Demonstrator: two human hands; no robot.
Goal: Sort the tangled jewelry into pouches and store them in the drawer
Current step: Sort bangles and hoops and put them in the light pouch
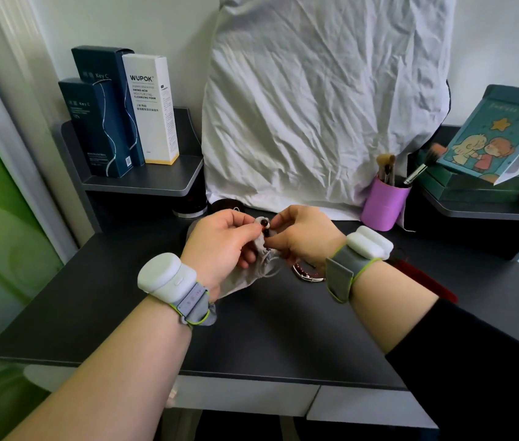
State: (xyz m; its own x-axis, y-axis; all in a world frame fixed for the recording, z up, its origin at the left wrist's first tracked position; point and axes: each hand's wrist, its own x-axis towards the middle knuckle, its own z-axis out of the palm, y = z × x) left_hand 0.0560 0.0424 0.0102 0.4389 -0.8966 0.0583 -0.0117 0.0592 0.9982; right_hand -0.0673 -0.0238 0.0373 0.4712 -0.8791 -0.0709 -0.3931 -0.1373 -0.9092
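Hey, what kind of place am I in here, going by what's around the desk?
Most likely a dressing table in a bedroom or home. Boxed skincare products stand on the left shelf, a purple cup of makeup brushes sits by the draped white cloth, and the hands feed beads into a grey pouch.

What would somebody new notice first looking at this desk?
Probably the two hands meeting mid-desk: the left hand grips a grey pouch while the right hand pinches dark red beads at its mouth. Behind them hangs a big crumpled white sheet, with a purple brush cup to its right.
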